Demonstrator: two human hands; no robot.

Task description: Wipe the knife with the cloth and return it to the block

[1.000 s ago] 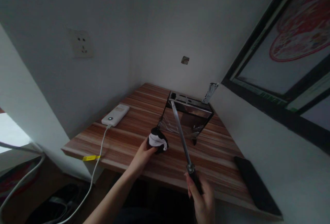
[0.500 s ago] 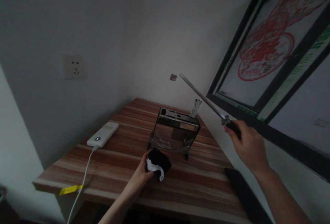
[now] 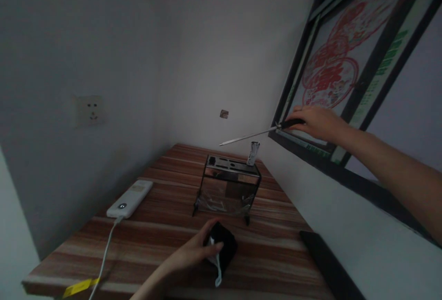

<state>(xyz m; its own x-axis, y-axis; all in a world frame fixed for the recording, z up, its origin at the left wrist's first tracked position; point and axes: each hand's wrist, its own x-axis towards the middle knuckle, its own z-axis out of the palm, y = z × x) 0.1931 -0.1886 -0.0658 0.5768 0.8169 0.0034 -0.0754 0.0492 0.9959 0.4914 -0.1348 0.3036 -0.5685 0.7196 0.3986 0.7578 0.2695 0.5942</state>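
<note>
My right hand [image 3: 316, 122] is closed around the black handle of a sharpening steel [image 3: 247, 137]. The long metal rod points left, its tip above the back of a knife rack [image 3: 226, 167]. This rack has a slotted top, a dark frame and clear plastic around its lower part. A slim silvery-white piece [image 3: 253, 152] stands upright at the rack's right end; its kind is unclear. In front of the rack, my left hand [image 3: 198, 249] grips a folded black cloth [image 3: 226, 247] with a white strip hanging from it, close above the table.
On the wood-grain table [image 3: 165, 231] a white power bank [image 3: 130, 198] lies at left, with a white cable [image 3: 105, 249] running off the front edge past a yellow tag [image 3: 79, 287]. A long black object [image 3: 328, 263] lies along the right edge. A framed window [image 3: 331, 74] borders the right side.
My right hand has moved up and away, swinging the rod from steeply slanted to nearly level over the rack. My left hand has turned the black cloth slightly. The view has tilted up a little.
</note>
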